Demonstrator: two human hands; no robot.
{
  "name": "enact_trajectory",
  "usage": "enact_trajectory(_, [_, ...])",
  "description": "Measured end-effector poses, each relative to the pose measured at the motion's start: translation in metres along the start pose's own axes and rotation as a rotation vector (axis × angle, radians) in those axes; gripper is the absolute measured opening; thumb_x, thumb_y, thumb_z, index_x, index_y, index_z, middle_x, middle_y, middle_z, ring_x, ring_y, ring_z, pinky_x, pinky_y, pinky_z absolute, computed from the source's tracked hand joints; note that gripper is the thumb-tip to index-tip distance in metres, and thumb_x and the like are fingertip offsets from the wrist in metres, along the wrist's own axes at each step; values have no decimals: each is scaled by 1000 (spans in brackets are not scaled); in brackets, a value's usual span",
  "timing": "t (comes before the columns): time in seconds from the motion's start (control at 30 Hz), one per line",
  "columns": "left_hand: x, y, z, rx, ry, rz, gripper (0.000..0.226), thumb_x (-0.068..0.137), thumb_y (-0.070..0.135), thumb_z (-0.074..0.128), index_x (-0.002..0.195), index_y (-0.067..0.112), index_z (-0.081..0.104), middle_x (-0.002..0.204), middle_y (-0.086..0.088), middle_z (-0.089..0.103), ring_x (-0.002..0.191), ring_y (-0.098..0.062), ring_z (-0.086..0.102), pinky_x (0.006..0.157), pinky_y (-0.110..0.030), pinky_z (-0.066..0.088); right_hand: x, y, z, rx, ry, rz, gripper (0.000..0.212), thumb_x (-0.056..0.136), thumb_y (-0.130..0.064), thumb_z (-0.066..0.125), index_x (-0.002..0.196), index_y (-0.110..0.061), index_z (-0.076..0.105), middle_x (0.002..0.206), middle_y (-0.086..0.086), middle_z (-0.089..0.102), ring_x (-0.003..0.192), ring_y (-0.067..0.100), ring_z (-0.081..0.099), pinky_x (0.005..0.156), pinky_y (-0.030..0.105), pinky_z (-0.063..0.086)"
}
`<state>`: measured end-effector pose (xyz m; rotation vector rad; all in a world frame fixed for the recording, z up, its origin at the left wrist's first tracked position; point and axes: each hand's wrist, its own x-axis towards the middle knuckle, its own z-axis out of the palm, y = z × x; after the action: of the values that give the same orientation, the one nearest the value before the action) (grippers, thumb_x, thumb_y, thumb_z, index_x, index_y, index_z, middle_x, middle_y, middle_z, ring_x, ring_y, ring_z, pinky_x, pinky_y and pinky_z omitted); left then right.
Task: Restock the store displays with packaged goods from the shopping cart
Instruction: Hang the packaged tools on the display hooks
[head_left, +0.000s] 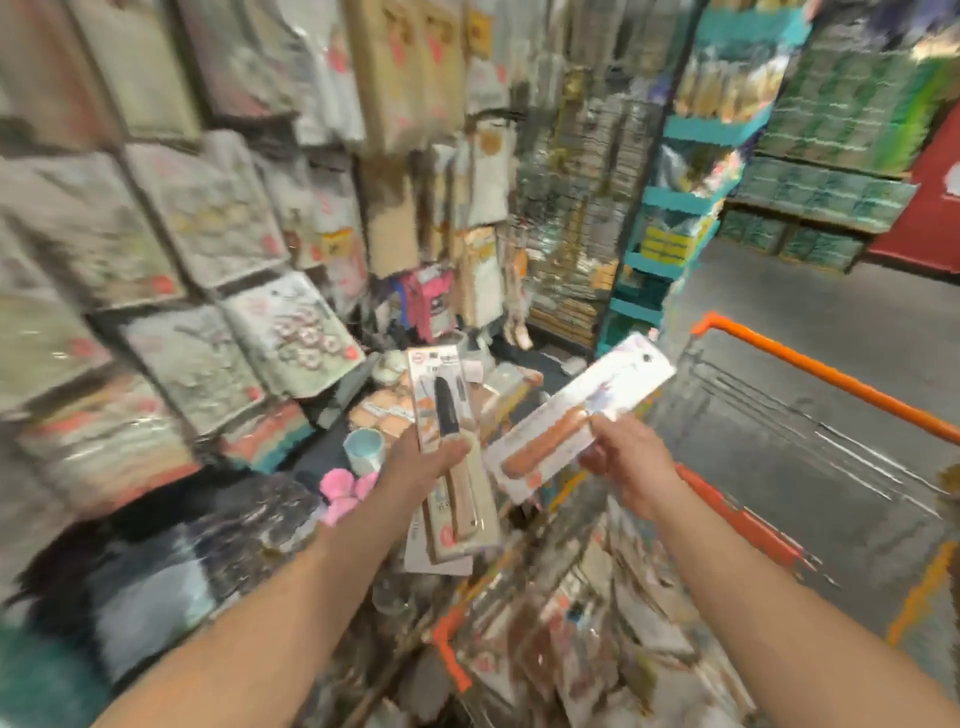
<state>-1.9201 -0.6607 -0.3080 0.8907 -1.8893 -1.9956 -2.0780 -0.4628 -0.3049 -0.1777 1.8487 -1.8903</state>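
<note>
Shopping cart (831, 371): wire basket, orange plastic handle and trim; near end heaped with flat carded packets, blurred.

Left hand (434, 457): fingers curled round a small stack of knife packs (452, 441), long narrow cards held near upright; front card shows a black blade above a pale wooden handle under clear film.

Right hand (623, 457): thumb and fingers pinching the edge of a single knife pack (576, 421), white card tilted up to the right, with a reddish-brown wooden handle and a pale blade. The two lots are just beside each other, apart, above the cart's near end.

Low display ledge beyond the hands: pale blue cup (365, 449), pink fluffy item (343, 488), small boxed goods.

Left wall: hanging cellophane-wrapped flat packs (208, 218), overlapping in rows.

Far: teal shelving unit (670, 208); stacked green cartons (841, 130).
</note>
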Motion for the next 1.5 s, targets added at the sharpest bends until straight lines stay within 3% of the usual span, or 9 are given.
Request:
enact_trajectory(0.07, [-4,7,-43,19,35,54,54,74,46,82,121,26,62,112,-1,72,106,-25,68,98,-48,51,-1,-14,53,-132,-128,-47,16,93,-16,64,79,-18,60,71,1,59,64,17,56,64,31,49])
enact_trajectory(0.23, [-44,45,-134,-73,220,167,24,87,5,71,107,17,64,82,11,74,75,-5,70,66,-17,52,-24,-37,183,-115,-432,-124,24,96,-23,63,109,-3,65,90,11,61,77,21,58,72,40,55])
enact_trajectory(0.33, [-62,63,-187,-82,345,198,37,83,6,76,116,13,60,93,3,72,79,-10,69,67,-22,52,-41,-48,247,-141,-512,-191,19,100,-19,56,94,-5,68,80,8,66,70,18,59,63,32,51])
enact_trajectory(0.63, [-76,120,-248,-120,511,380,30,88,5,70,102,27,54,97,4,71,67,2,68,51,-13,48,-55,-101,362,-165,-568,-304,21,98,-25,59,86,-14,72,88,11,76,85,28,69,90,51,52])
enact_trajectory(0.8, [-62,154,-257,-102,601,424,42,89,13,71,124,19,49,104,6,67,79,0,63,49,-10,46,-38,-140,386,-146,-561,-310,15,95,-30,63,87,-19,69,87,7,76,88,28,70,91,50,55])
enact_trajectory(1.03, [-24,198,-256,-159,655,462,46,86,21,75,126,19,51,112,1,69,96,-15,67,78,-30,55,8,-189,415,-139,-574,-362,18,95,-32,64,89,-17,73,84,6,77,88,31,71,88,50,54])
enact_trajectory(1.3, [5,240,-270,-87,731,484,40,87,23,74,121,23,53,112,3,68,98,-16,65,91,-37,52,54,-239,440,-190,-522,-382,33,94,-32,53,114,-10,68,106,10,71,100,31,67,84,44,55])
enact_trajectory(1.37, [8,254,-275,-46,771,488,55,82,34,77,128,21,52,117,1,67,106,-20,64,99,-44,50,59,-256,446,-196,-519,-411,34,93,-31,49,112,-10,68,105,12,71,98,32,67,76,39,53])
enact_trajectory(1.5, [29,275,-293,-21,809,532,85,63,54,81,136,21,50,127,-1,65,115,-24,62,101,-50,49,59,-293,463,-168,-510,-491,33,96,-33,53,115,-11,69,109,9,71,100,28,65,90,40,52])
